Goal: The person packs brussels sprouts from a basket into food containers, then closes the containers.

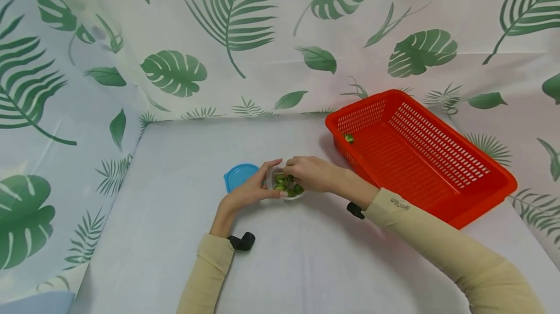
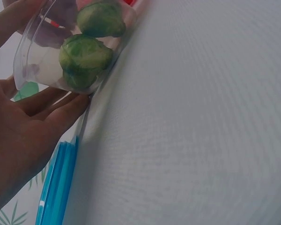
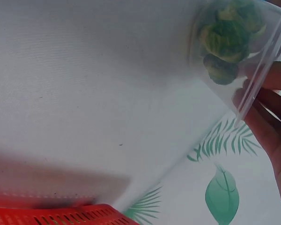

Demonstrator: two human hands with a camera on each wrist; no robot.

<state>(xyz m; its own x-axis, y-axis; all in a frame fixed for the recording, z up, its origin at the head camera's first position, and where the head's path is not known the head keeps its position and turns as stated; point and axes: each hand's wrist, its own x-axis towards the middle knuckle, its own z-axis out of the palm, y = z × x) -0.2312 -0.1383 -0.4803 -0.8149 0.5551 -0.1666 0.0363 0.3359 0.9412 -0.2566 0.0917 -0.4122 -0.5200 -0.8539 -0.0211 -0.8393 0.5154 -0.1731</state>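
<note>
My left hand [image 1: 251, 190] holds a small clear plastic container [image 1: 270, 178], thumb on the near side and fingers around the far side. Several green Brussels sprouts [image 1: 289, 188] lie inside, also visible through the wall as sprouts [image 2: 85, 55] in the left wrist view and sprouts [image 3: 227, 42] in the right wrist view. My right hand [image 1: 312, 173] reaches into the container's mouth from the right, fingers bent down among the sprouts. Whether those fingertips pinch a sprout is hidden. A blue lid [image 1: 239, 176] lies on the table just beyond my left hand.
A large red perforated basket [image 1: 415, 158] stands at the right, beyond my right forearm. One Brussels sprout [image 1: 348, 138] sits in its far left corner. The white-covered table [image 1: 175, 221] meets leaf-patterned cloth at the back and sides.
</note>
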